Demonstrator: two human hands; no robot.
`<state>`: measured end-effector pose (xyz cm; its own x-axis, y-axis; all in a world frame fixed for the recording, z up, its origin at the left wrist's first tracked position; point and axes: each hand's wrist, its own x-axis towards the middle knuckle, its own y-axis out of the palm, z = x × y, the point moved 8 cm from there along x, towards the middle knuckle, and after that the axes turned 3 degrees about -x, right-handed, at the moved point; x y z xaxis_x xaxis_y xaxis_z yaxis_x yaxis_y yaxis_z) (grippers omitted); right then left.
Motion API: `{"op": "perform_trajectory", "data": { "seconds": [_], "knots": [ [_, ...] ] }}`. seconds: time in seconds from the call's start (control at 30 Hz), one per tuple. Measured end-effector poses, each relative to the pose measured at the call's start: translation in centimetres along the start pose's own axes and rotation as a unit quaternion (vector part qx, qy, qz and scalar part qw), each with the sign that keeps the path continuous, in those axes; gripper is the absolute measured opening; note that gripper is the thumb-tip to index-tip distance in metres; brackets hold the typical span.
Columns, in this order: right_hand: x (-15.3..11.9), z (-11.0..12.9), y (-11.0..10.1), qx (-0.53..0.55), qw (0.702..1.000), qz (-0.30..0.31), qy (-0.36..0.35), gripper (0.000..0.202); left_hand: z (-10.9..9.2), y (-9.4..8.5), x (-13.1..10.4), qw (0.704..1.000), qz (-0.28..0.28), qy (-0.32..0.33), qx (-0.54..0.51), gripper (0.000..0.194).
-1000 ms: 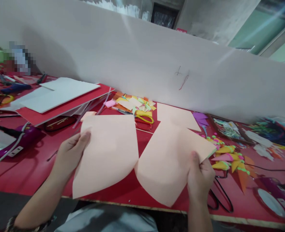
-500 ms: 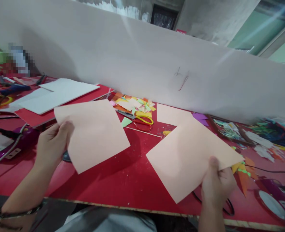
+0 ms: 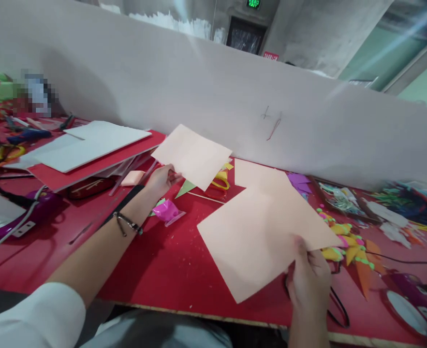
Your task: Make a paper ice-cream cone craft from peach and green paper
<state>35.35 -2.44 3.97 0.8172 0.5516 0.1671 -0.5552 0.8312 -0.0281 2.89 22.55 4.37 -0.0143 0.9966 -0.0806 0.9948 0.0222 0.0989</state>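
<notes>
My left hand [image 3: 164,178] is closed on the near-left edge of a peach paper sheet [image 3: 193,153], which is raised over the paper scraps and yellow-handled scissors [image 3: 220,181]. Between the thumb and fingers of my right hand [image 3: 310,270] is the lower right edge of a second peach sheet [image 3: 260,237], tilted above the red table. Another peach piece [image 3: 249,173] lies behind that sheet, partly covered by it. A pink plastic packet [image 3: 168,210] rests just in front of my left hand.
White boards [image 3: 93,145] on a red panel lie at the left, near a purple power strip [image 3: 35,215]. At the right are a tray of bits [image 3: 340,195], yellow-orange paper shapes [image 3: 351,246] and a second purple device [image 3: 416,299]. A pale partition [image 3: 198,87] stands behind.
My left hand has moved forward and right with its sheet, uncovering the pink packet and a small peach block. The right hand's sheet has shifted slightly left.
</notes>
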Motion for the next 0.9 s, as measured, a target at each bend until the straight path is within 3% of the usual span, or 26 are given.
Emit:
{"op": "perform_trajectory", "data": {
  "seconds": [0.17, 0.3, 0.43, 0.5, 0.57, 0.67, 0.77, 0.9],
  "knots": [
    [-0.7, -0.9, 1.4, 0.031, 0.997, 0.062, 0.043, 0.029, 3.5, 1.2, 1.1, 0.989, -0.012, -0.105, -0.108, 0.026],
    [-1.8, -1.3, 3.4, 0.06, 0.99, 0.101, 0.072, 0.028, 4.3, 1.9, -1.7, 0.983, 0.001, -0.123, -0.139, 0.018],
    [-2.7, -1.5, 5.3, 0.069, 0.986, 0.133, 0.074, 0.036, 4.6, 4.0, -6.6, 0.971, 0.106, -0.157, -0.145, 0.039],
    [-3.0, -1.3, 5.9, 0.054, 0.987, 0.137, 0.057, 0.042, 4.5, 5.7, -9.2, 0.953, 0.22, -0.159, -0.132, 0.039],
    [-3.2, -0.9, 6.1, 0.027, 0.991, 0.128, 0.033, 0.046, 4.5, 6.1, -10.9, 0.947, 0.251, -0.157, -0.126, 0.036],
    [-3.4, -0.7, 5.8, 0.003, 0.995, 0.095, 0.016, 0.049, 5.2, 6.1, -12.1, 0.943, 0.251, -0.174, -0.133, 0.032],
    [-3.7, -0.9, 5.3, -0.001, 0.997, 0.082, 0.012, 0.051, 5.4, 5.6, -11.6, 0.956, 0.231, -0.157, -0.09, 0.032],
    [-4.4, -0.8, 5.2, -0.037, 0.994, 0.104, 0.002, 0.055, 3.9, 4.7, -10.3, 0.975, 0.206, -0.067, 0.051, 0.029]
  ]
}}
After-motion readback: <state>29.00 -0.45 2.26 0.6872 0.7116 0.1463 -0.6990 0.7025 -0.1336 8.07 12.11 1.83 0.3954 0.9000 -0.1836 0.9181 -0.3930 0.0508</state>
